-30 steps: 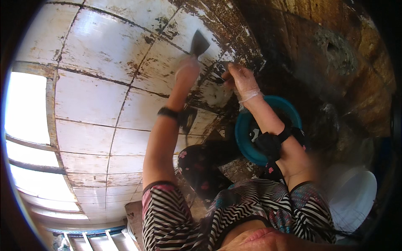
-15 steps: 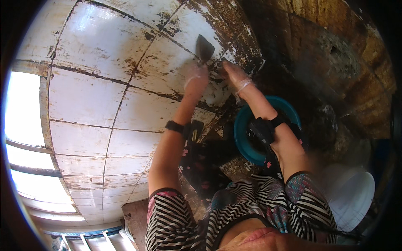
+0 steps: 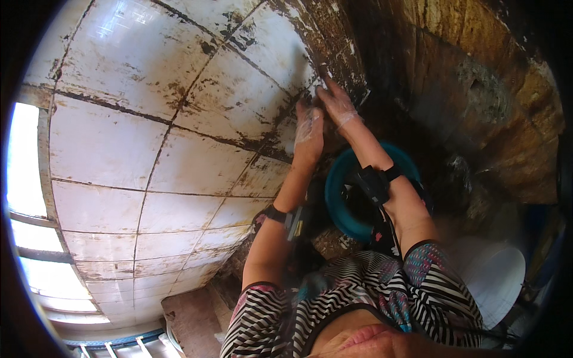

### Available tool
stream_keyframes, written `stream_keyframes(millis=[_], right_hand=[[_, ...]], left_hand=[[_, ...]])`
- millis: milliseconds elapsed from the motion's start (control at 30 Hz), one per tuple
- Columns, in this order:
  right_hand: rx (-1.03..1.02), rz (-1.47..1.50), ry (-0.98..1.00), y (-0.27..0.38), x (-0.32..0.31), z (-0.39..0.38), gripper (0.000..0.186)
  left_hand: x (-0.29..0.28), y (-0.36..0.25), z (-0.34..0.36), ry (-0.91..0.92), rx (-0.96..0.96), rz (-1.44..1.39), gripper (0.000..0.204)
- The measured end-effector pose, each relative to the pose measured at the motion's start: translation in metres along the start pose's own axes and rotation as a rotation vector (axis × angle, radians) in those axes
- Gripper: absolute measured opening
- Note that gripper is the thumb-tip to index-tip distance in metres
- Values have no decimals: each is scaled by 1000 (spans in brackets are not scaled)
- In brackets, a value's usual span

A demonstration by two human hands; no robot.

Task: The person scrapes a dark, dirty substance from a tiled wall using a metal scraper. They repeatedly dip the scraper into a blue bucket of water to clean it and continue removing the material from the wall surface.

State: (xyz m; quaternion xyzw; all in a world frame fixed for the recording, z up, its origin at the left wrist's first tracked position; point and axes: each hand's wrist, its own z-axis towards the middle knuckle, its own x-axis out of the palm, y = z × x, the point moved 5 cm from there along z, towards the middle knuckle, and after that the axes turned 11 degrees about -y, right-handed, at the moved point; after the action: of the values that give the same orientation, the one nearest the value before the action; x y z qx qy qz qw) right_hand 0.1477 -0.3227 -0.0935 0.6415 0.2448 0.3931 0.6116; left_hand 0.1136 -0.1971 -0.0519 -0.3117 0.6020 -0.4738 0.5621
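Both hands wear thin clear plastic gloves and meet at the grimy lower edge of the white tiled wall (image 3: 209,161). My left hand (image 3: 309,126) is closed with its fingers turned away; the scraper seen in it half a second ago is now hard to make out against the dark dirt. Just right of it, my right hand (image 3: 338,106) reaches forward, fingers stretched out and apart, close to the crusted brown strip (image 3: 340,42). Below my right forearm stands a blue-green basin (image 3: 337,203), partly hidden by the arm.
A stained brown surface (image 3: 477,77) rises on the right. A white round container (image 3: 498,280) stands at lower right. Bright window openings (image 3: 27,161) line the far left, and a brown board (image 3: 191,319) lies at lower left. Dark devices are strapped to both forearms.
My left hand has swung right and down from the tile to beside my right hand, and the scraper's blade no longer shows plainly. My right hand has shifted slightly, its fingers stretching farther forward.
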Motion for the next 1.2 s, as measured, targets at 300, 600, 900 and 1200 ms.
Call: stream_keyframes(millis=[300,600,900,1200], right_hand=[[-344,-266,-126,10,17,14,45],[-139,-319,-303,37,4,73,39],[-116,-398,-267,86,40,85,50],[-511,-526,-106,89,58,47,49]], left_hand=[[-40,-45,-8,-257,7,-311,37],[-61,-68,-17,-183,-59,-579,45],[-90,-76,-11,-214,31,-599,39],[-96,-86,-10,-116,23,-786,50]])
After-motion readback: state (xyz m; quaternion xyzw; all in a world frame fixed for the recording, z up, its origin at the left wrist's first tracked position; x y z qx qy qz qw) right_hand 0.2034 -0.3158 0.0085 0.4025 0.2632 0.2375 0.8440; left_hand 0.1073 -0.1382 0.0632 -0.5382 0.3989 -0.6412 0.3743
